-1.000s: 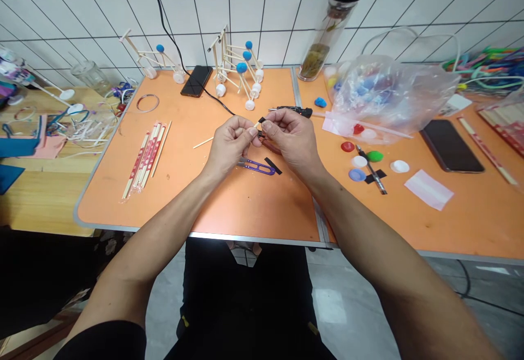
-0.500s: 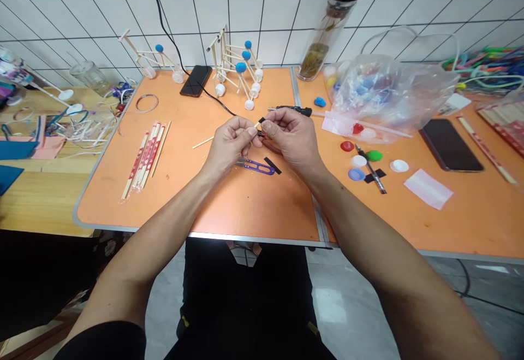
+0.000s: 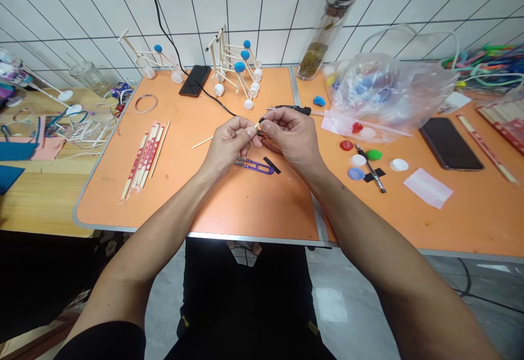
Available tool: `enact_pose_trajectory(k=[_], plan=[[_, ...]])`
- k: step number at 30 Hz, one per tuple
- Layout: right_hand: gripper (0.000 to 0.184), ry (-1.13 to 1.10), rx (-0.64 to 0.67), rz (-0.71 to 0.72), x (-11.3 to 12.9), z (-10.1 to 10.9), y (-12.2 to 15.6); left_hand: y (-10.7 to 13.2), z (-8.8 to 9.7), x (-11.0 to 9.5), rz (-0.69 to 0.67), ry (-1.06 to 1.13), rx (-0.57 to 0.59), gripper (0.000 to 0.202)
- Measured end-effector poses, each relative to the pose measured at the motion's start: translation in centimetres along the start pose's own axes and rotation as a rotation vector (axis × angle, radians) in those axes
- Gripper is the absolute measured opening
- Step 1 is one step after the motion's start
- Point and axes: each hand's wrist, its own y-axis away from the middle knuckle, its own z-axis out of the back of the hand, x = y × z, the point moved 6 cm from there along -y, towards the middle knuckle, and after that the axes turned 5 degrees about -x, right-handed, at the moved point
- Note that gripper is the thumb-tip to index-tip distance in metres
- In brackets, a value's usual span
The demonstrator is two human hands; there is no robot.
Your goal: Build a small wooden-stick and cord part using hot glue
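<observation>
My left hand (image 3: 228,142) pinches a thin wooden stick (image 3: 204,141), whose far end pokes out to the left of the fingers. My right hand (image 3: 291,137) meets it at the stick's other tip, pinching a small piece of black tape (image 3: 261,121) there. The fingertips hide how the tape sits on the wood. Below the hands lie purple-handled thread snips (image 3: 256,167) and a strip of black tape (image 3: 272,165). A reddish tool (image 3: 271,147) is partly hidden under my right hand, and a black pen-like tool (image 3: 292,110) lies just beyond it.
Wrapped chopsticks (image 3: 143,160) lie on the orange table (image 3: 245,207) to the left. Stick models with blue balls (image 3: 236,73) stand at the back, by a phone (image 3: 195,80). A plastic bag of caps (image 3: 387,95), coloured caps (image 3: 358,160) and another phone (image 3: 450,144) lie to the right.
The view has shifted very slightly. My hands keep nearly the same pinch on the stick and tape, and nothing on the table has moved.
</observation>
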Motion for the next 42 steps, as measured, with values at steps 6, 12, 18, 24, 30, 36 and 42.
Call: enact_pose_trajectory(k=[6,12,18,24,30,36,42], plan=[[0.066,0.042,0.004,0.027,0.10,0.04,-0.15,-0.03,0.06,0.29,0.003,-0.011,-0.001,0.058],[0.067,0.049,0.005,0.008,0.17,-0.07,0.01,0.19,-0.38,0.18,0.002,-0.014,0.017,0.060],[0.068,0.032,-0.005,0.002,0.21,-0.48,0.29,0.13,-0.01,0.17,-0.010,-0.070,-0.044,0.055],[0.067,0.022,-0.026,0.001,-0.03,-0.58,0.51,0.04,0.21,0.31,-0.006,-0.064,-0.069,0.053],[0.060,-0.003,0.001,0.000,0.01,-0.75,0.62,0.00,0.32,0.54,-0.013,-0.053,-0.061,0.055],[0.064,0.020,-0.006,-0.001,-0.07,-0.63,0.49,0.01,0.29,0.45,-0.012,-0.057,-0.057,0.056],[0.061,0.000,0.004,0.008,0.06,-0.61,0.43,0.01,0.04,0.35,-0.012,-0.025,-0.027,0.059]])
